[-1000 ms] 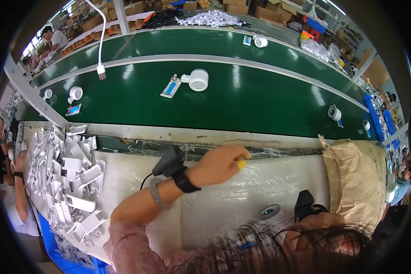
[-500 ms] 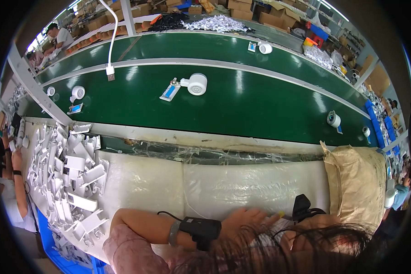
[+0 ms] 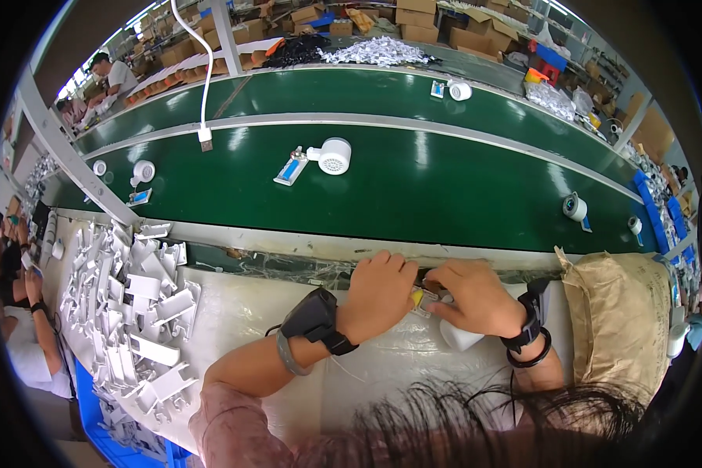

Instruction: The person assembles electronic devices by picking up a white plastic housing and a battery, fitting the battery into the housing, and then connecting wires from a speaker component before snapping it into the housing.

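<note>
Between my hands, above the film-covered table, is a small white fan (image 3: 460, 335) with a round head. My right hand (image 3: 480, 300) is closed over it, with the fan's head under the palm and fingers. My left hand (image 3: 378, 296) grips the fan's other end, its fingers bent over the far side. A yellow patch (image 3: 416, 297) shows at the left thumb tip. Next to it, a small pale part with fine detail is mostly covered by the fingers. Black devices are strapped to both wrists.
White plastic shells (image 3: 144, 304) are heaped at left, above a blue bin (image 3: 105, 425). A brown paper sack (image 3: 616, 320) stands at right. Beyond runs a green conveyor (image 3: 444, 187) carrying several fans, one of them (image 3: 334, 156) with a blue-celled tray. A white cable (image 3: 207, 86) hangs over it.
Both hands have moved up and away from the lower edge and come together around the fan, which now shows between them. The view has shifted slightly.
</note>
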Motion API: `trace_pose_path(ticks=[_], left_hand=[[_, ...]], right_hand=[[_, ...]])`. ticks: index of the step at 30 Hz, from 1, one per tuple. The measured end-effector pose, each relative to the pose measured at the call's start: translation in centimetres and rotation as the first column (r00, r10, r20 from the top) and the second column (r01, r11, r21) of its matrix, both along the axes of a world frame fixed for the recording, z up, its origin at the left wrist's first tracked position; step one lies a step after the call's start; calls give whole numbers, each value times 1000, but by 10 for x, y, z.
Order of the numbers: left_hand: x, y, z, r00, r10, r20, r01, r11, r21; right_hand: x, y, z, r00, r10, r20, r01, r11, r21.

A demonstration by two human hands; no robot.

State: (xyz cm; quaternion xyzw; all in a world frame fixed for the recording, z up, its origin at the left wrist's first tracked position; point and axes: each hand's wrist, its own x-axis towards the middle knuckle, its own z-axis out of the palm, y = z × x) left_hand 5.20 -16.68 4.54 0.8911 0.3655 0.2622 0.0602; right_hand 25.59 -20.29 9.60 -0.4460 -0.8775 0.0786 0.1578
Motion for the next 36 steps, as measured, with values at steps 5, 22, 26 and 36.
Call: trace_pose_path(ticks=[5,22,26,36], left_hand=[[-11,15,4,993,-106,-49,106,994,0],[-14,13,43,846,-533,-5,324,522,-789],[-17,14,44,813,-580,45,417,527,-741],[-11,16,35,965,44,258,67,911,-406]], right_hand=[[0,3,1,989,-129,-68,104,953,-286],[24,20,-11,797,-223,-561,-289,675,-679],[34,23,-9,665,-324,-673,-460,532,-711],[11,8,4,707,-293,-644,-410,572,-710]])
